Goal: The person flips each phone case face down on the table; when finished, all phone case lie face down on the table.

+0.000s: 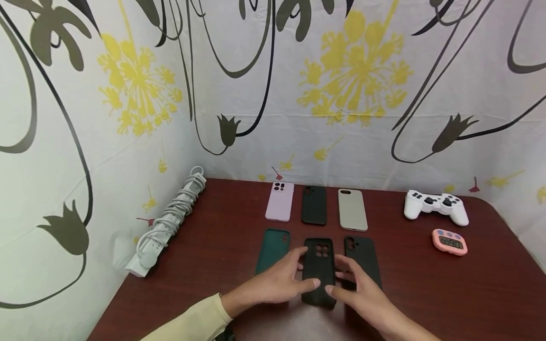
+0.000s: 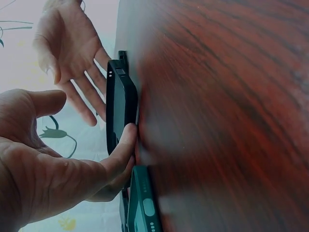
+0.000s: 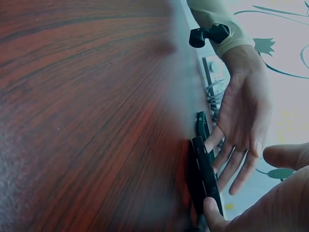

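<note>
A black phone case with a square camera cutout lies between my two hands in the front row, its near end slightly off the table in the head view. My left hand touches its left edge with fairly straight fingers, thumb raised above it. On the other side, my right hand has a fingertip at the right edge of the black case, its thumb also lifted. A teal phone case lies left of it, partly behind my left hand. Another black case lies to the right, partly covered by my right hand.
Behind lie a lilac case, a dark case and a beige case. A white game controller and a pink timer sit at right. A cord-wrapped power strip runs along the left edge.
</note>
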The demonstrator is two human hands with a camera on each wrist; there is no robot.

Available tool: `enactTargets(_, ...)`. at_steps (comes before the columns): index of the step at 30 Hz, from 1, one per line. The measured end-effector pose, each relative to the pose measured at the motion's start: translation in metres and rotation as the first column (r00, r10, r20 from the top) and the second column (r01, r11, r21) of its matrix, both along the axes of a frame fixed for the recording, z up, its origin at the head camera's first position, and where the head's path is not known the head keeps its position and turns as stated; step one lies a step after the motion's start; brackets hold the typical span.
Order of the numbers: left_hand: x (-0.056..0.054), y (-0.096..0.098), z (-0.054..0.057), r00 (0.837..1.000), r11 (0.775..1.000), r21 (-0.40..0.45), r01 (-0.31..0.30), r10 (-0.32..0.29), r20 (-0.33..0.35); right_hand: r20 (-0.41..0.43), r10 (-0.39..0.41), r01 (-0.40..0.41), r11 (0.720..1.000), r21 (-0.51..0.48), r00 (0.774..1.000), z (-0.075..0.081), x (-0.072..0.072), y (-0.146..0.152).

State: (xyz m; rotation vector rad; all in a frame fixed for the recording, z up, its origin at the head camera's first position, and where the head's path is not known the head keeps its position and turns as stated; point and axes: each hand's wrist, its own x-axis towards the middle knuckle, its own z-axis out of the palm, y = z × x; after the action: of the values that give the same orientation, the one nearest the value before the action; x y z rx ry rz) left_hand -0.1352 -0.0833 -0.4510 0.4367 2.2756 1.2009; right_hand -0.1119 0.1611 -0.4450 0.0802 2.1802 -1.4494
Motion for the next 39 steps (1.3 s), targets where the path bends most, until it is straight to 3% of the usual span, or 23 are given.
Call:
enactTargets(9, -0.001, 0.01, 0.001, 1.0, 1.0, -0.004, 0.021, -0.021, 0.005, -0.026, -0.079, 0.077, 0.995, -0.059, 0.997, 0.004, 0.003, 0.004)
enactTargets(15, -0.003, 0.016, -0.001, 0.999, 1.0, 0.016, 0.027, -0.027, 0.023, -0.037, -0.164, 0.154, 0.97, -0.19, 0.986, 0.002, 0.002, 0.007)
enactTargets(21, -0.005, 0.023, -0.001, 0.997, 0.998, 0.055, 0.039, -0.043, 0.068, -0.036, -0.229, 0.216, 0.951, -0.221, 0.973, 0.004, 0.0, 0.008)
enactTargets(39, -0.007, 0.025, -0.002, 0.996, 0.994, 0.105, 0.016, -0.025, 0.089, -0.038, -0.22, 0.206, 0.951, -0.23, 0.975, -0.003, -0.002, -0.004)
